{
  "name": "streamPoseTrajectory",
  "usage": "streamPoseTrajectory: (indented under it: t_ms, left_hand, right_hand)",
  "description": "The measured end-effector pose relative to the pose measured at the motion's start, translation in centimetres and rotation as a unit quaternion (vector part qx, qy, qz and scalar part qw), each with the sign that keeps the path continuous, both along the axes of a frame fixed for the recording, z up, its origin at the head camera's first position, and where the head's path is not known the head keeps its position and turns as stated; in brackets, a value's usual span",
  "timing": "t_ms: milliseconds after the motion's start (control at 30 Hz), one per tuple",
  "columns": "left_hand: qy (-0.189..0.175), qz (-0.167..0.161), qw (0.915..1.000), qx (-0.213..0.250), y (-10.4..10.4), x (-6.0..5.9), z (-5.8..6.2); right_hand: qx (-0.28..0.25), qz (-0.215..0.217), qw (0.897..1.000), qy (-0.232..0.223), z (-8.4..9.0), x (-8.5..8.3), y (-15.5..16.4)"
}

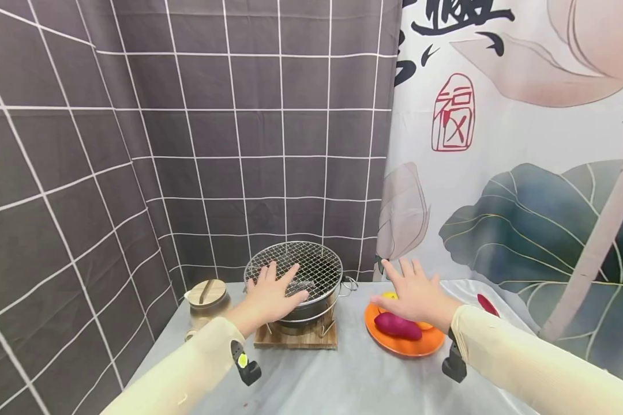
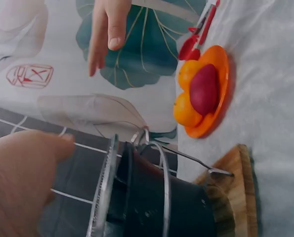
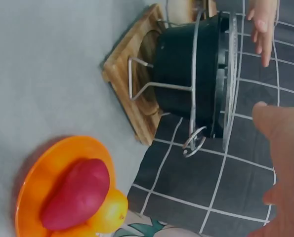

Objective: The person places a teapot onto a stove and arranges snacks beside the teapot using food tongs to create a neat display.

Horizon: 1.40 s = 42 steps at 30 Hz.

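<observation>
Both hands are spread flat with fingers straight, holding nothing. The left hand (image 1: 272,291) hovers over the near-left part of the wire grill mesh (image 1: 311,266) on the small black charcoal stove (image 2: 161,207); contact with the mesh cannot be told from these views. The stove stands on a wooden board (image 1: 297,339) at the desk (image 1: 342,380) centre. The right hand (image 1: 415,294) hangs above the far half of the orange plate (image 1: 402,346), just right of the stove. On the plate lies a purple sweet potato (image 1: 397,325), long axis running left-right, directly beneath and slightly nearer than the right palm, with orange fruits (image 2: 186,94) behind it. The right hand is clearly the nearer one. Red tongs (image 1: 487,304) lie right of the plate; a lidded jar (image 1: 206,295) sits far left.
</observation>
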<state>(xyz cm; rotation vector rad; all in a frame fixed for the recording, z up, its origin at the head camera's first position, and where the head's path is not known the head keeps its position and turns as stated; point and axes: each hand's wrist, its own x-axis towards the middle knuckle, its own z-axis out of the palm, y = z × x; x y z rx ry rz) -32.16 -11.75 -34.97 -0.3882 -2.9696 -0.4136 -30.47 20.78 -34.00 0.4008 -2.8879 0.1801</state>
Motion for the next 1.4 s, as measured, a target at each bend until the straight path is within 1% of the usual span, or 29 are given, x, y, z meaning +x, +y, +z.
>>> streamPoseTrajectory:
  t_ms: [100, 167, 267, 500, 600, 700, 833, 933, 1000, 1100, 1200, 1333, 1400]
  left_hand:
    - [0.046, -0.008, 0.9989, 0.005, -0.5, -0.1, -0.3]
    - [0.071, -0.013, 0.9974, 0.006, -0.7, 0.0, -0.5]
    - [0.089, -0.014, 0.9959, 0.001, -1.1, 0.0, -0.8]
    - [0.122, -0.006, 0.9924, 0.005, -2.9, -0.3, -1.5]
    - [0.149, -0.004, 0.9888, 0.011, -3.9, -0.4, -2.0]
    - [0.185, -0.002, 0.9825, 0.019, -4.9, -0.5, -2.5]
    - [0.215, 0.013, 0.9758, 0.037, -6.4, -0.4, -3.2]
    - [0.220, 0.033, 0.9738, 0.045, -7.7, 0.0, -3.9]
    - [0.221, 0.046, 0.9732, 0.041, -8.5, 0.2, -4.6]
    - [0.215, 0.066, 0.9739, 0.028, -9.9, 0.6, -5.9]
    - [0.206, 0.091, 0.9739, 0.028, -11.4, 0.7, -7.2]
    - [0.182, 0.134, 0.9730, 0.046, -13.3, 0.7, -8.6]
    - [0.159, 0.155, 0.9738, 0.050, -14.3, 0.7, -9.2]
  right_hand:
    - [0.012, 0.014, 1.000, 0.026, -0.1, -0.2, 0.4]
    - [0.016, 0.020, 0.999, 0.039, -0.2, -0.3, 0.7]
    - [0.017, 0.023, 0.998, 0.052, -0.4, -0.3, 1.1]
    - [0.005, 0.021, 0.998, 0.058, -1.2, -0.6, 2.1]
    - [0.003, 0.025, 0.998, 0.059, -1.4, -0.6, 2.5]
    - [-0.005, 0.032, 0.998, 0.059, -1.5, -0.4, 2.6]
    - [-0.016, 0.049, 0.996, 0.074, -2.0, -0.1, 2.9]
    - [-0.019, 0.058, 0.994, 0.086, -2.5, -0.1, 3.1]
    - [-0.019, 0.058, 0.994, 0.088, -2.9, -0.2, 3.2]
    - [-0.022, 0.053, 0.995, 0.080, -3.4, -0.3, 3.3]
    - [-0.025, 0.043, 0.996, 0.069, -3.8, -0.1, 3.5]
    - [-0.033, 0.034, 0.997, 0.059, -4.1, 0.1, 3.6]
    - [-0.034, 0.033, 0.997, 0.059, -4.3, 0.1, 3.7]
